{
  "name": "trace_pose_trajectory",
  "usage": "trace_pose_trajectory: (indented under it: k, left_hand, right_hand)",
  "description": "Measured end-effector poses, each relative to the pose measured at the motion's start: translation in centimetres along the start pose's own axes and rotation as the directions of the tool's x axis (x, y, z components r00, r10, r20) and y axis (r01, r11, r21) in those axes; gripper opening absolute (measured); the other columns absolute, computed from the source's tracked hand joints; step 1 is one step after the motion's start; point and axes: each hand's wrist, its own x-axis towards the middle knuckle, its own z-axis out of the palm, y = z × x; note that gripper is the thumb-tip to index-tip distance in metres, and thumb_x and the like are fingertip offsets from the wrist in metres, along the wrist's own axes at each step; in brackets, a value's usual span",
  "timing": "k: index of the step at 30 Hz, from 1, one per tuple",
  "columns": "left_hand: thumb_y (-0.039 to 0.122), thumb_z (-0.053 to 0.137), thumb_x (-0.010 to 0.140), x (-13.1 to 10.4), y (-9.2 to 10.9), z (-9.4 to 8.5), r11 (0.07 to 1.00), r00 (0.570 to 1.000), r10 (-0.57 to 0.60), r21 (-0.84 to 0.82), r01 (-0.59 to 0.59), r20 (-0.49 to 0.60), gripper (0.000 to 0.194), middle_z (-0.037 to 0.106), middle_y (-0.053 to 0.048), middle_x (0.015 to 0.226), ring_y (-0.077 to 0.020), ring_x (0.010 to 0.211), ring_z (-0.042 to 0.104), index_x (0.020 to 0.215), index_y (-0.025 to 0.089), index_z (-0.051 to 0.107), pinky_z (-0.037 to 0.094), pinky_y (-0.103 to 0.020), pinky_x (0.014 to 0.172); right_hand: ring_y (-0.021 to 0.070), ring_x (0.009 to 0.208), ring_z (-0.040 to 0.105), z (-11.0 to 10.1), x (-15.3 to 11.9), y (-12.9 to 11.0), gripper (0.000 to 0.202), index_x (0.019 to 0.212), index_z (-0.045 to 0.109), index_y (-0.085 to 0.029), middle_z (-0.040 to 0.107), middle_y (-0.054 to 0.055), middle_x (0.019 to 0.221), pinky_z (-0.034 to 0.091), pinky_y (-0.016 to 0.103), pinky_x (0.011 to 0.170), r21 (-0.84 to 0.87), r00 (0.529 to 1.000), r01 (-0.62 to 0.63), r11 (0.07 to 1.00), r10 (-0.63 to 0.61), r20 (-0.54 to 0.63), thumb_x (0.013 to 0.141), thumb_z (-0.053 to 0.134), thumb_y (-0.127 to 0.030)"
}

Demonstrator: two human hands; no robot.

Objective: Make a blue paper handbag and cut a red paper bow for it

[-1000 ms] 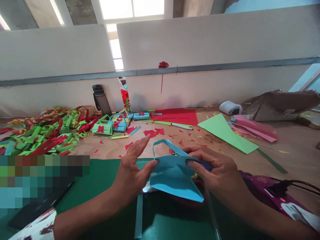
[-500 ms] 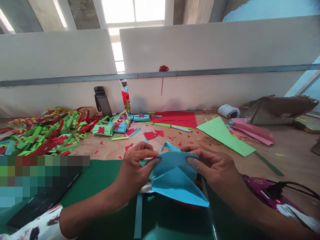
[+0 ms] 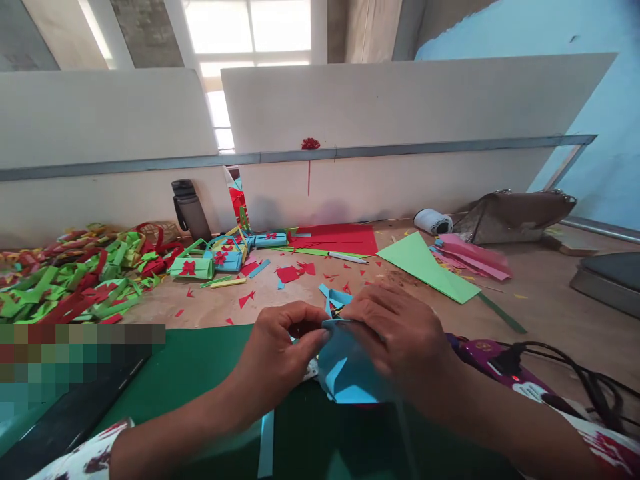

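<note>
Over the green mat [image 3: 140,387] on the bench [image 3: 540,313], between the two hands, is a blue paper piece [image 3: 345,383], broad and creased, shaded above and brighter in facets toward its lower edge; a narrow blue band [image 3: 342,296] rises behind its top. The left hand [image 3: 287,343] has its grip pinched on the upper left corner; the right hand [image 3: 400,327] has its grip closed over the right part, hiding much of it. Beyond are one brown handbag [image 3: 515,219], one light green sheet [image 3: 430,267], one red sheet [image 3: 345,235], one dark bottle [image 3: 191,210], one white roll [image 3: 431,221] and one pen [image 3: 349,258] by the red sheet.
</note>
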Motion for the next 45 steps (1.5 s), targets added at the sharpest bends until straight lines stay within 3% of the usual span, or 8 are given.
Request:
trace_pose_trajectory:
  k: [5,9,16,20,26,39,45]
  left_hand:
    - [0.015,0.059,0.074,0.3,-0.5,0.1,0.995,0.999,-0.038,-0.090,0.037,-0.004,0.010,0.067,0.000,0.073,-0.0108,0.067,0.058,0.081,0.015,0.067,0.045,-0.018,0.062]
    - [0.016,0.061,0.074,0.4,-0.9,0.2,0.999,0.999,-0.006,-0.032,0.005,-0.040,0.006,0.064,0.001,0.067,-0.0097,0.063,0.054,0.073,0.014,0.066,0.042,-0.017,0.058]
    - [0.013,0.058,0.073,0.2,-0.2,-0.1,1.000,0.999,0.006,0.003,-0.006,-0.042,0.011,0.061,0.001,0.063,-0.0099,0.061,0.052,0.065,0.014,0.065,0.040,-0.019,0.058]
    - [0.016,0.058,0.075,0.1,0.1,-0.4,0.998,1.000,-0.006,-0.061,0.005,-0.015,0.011,0.060,0.001,0.062,-0.0101,0.060,0.050,0.066,0.013,0.065,0.040,-0.019,0.058]
    - [0.024,0.057,0.078,0.1,0.0,-0.6,0.985,0.996,-0.060,-0.160,0.070,0.066,0.016,0.057,0.000,0.063,-0.0108,0.061,0.048,0.068,0.013,0.063,0.040,-0.020,0.057]
    - [0.023,0.052,0.081,-0.3,0.4,-1.2,0.983,0.984,-0.093,-0.145,0.115,0.155,0.014,0.059,-0.001,0.073,-0.0115,0.068,0.049,0.081,0.015,0.063,0.041,-0.020,0.061]
    - [0.032,0.051,0.083,-0.4,0.7,-1.0,0.977,0.981,-0.126,-0.154,0.148,0.145,0.020,0.057,0.000,0.071,-0.0111,0.066,0.048,0.081,0.016,0.063,0.040,-0.020,0.060]
  right_hand:
    - [0.0155,0.063,0.052,0.2,-0.2,0.2,0.017,0.072,0.059,-0.014,0.061,0.005,0.064,0.043,0.033,0.063,0.024,1.000,0.011,1.000,-0.011,-0.024,0.084,0.051,-0.007]
    - [0.0145,0.064,0.054,0.3,-0.2,0.2,0.015,0.073,0.057,-0.016,0.062,0.002,0.064,0.043,0.035,0.071,0.012,0.999,0.022,1.000,-0.022,-0.024,0.084,0.053,-0.008]
    - [0.0131,0.065,0.056,0.0,-1.0,0.1,0.017,0.087,0.062,-0.015,0.061,0.002,0.071,0.029,0.053,0.097,-0.070,0.995,0.103,0.992,-0.103,0.000,0.086,0.046,-0.011]
    - [0.0182,0.071,0.060,-0.5,-1.1,0.0,0.023,0.092,0.064,-0.014,0.064,0.006,0.072,0.029,0.056,0.094,-0.188,0.969,0.248,0.950,-0.246,0.034,0.086,0.042,-0.011]
    - [0.0235,0.074,0.063,-1.1,-0.8,-0.2,0.030,0.092,0.066,-0.008,0.067,0.011,0.072,0.036,0.052,0.084,-0.283,0.923,0.385,0.878,-0.371,0.103,0.085,0.037,-0.007]
    - [0.0255,0.072,0.065,-0.8,-1.3,0.0,0.027,0.087,0.067,-0.006,0.069,0.013,0.070,0.044,0.052,0.078,-0.326,0.901,0.428,0.843,-0.426,0.081,0.081,0.040,-0.006]
    - [0.0249,0.074,0.065,-0.4,-1.5,-0.1,0.027,0.088,0.067,-0.006,0.068,0.012,0.070,0.044,0.051,0.079,-0.334,0.896,0.435,0.836,-0.438,0.071,0.082,0.040,-0.007]
